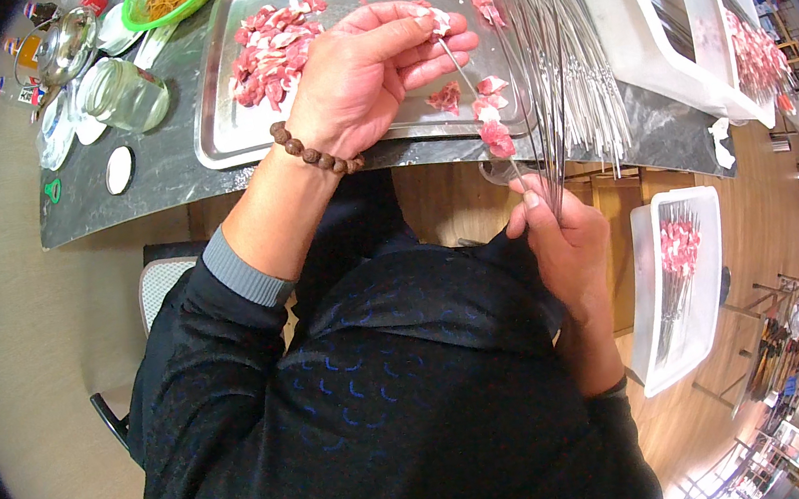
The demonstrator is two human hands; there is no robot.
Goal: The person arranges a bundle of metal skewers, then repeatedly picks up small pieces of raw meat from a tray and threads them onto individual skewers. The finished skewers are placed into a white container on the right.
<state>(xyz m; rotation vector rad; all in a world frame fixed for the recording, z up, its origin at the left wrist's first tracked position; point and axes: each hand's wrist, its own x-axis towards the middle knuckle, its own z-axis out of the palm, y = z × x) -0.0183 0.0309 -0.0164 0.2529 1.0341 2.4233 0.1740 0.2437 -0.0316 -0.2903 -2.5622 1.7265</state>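
Note:
Over a steel tray (210,134), my left hand (364,65) pinches a pale piece of meat (440,20) at the upper end of a metal skewer (455,59). Several meat chunks (492,116) are threaded lower on that skewer. My right hand (564,235), beyond the table's front edge, grips the skewer's lower end along with a fanned bunch of bare metal skewers (554,115). A heap of cut raw meat (276,50) lies on the tray's left side. One loose chunk (445,99) rests near the tray's front, and more meat (485,2) lies at its right.
Many metal skewers (592,73) lie right of the tray, beside white plastic bins (630,15). Another white bin (644,293) holding meat skewers stands lower right. Leftward are a glass jar (126,96), its lid (120,170), a metal kettle (66,47) and a green basket (130,12).

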